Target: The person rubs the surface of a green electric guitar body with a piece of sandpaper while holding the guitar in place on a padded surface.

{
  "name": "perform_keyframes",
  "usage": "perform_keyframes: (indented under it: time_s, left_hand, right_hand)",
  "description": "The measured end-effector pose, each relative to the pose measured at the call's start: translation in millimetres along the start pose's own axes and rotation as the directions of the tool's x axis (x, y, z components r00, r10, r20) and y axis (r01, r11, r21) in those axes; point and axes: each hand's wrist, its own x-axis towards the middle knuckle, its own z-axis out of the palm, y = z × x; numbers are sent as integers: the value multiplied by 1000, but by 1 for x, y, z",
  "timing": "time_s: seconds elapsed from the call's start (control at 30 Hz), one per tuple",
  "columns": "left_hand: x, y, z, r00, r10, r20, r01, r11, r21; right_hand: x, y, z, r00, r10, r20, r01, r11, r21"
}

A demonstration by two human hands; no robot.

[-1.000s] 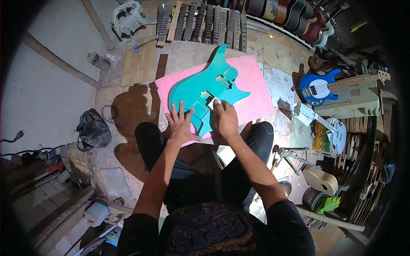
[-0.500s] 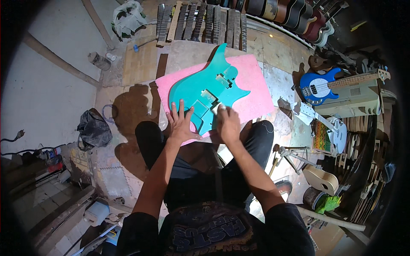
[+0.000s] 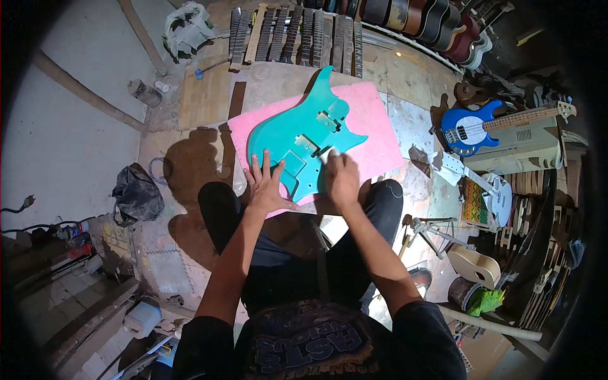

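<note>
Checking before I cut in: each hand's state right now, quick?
Left hand: open, fingers spread on the teal guitar body, no object visible in it.
Right hand: closed on a small pale pad, over the body's lower right edge.

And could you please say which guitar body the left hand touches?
The teal horned guitar body lying on the rectangular pink sheet: it alone has the left hand on it.

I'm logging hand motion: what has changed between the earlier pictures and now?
The right hand, holding a pale pad, has shifted slightly right across the teal guitar body; nothing was let go. The left hand stays spread on the body.
</note>
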Motion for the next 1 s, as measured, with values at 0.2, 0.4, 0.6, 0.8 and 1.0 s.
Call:
perform_keyframes:
  time_s: [0.2, 0.4, 0.6, 0.8, 1.0]
  left_hand:
    - [-1, -1, 3, 1000, -11, -29, 10, 999, -37]
    - [1, 3, 4, 999, -12, -33, 10, 999, -38]
    - [1, 10, 0, 999, -11, -35, 11, 1000, -1]
    - [-1, 8, 5, 997, -29, -74, 29, 1000, 0]
    - [1, 11, 6, 996, -25, -86, 25, 1000, -2]
  right_hand:
    - [-63, -43, -5, 920, -305, 246, 308, 951, 26]
    - [44, 18, -20, 991, -134, 18, 135, 990, -45]
    - [0, 15, 13, 995, -66, 71, 66, 998, -3]
    - [-7, 8, -7, 949, -244, 201, 254, 967, -24]
    - [61, 39, -39, 999, 23, -32, -24, 999, -32]
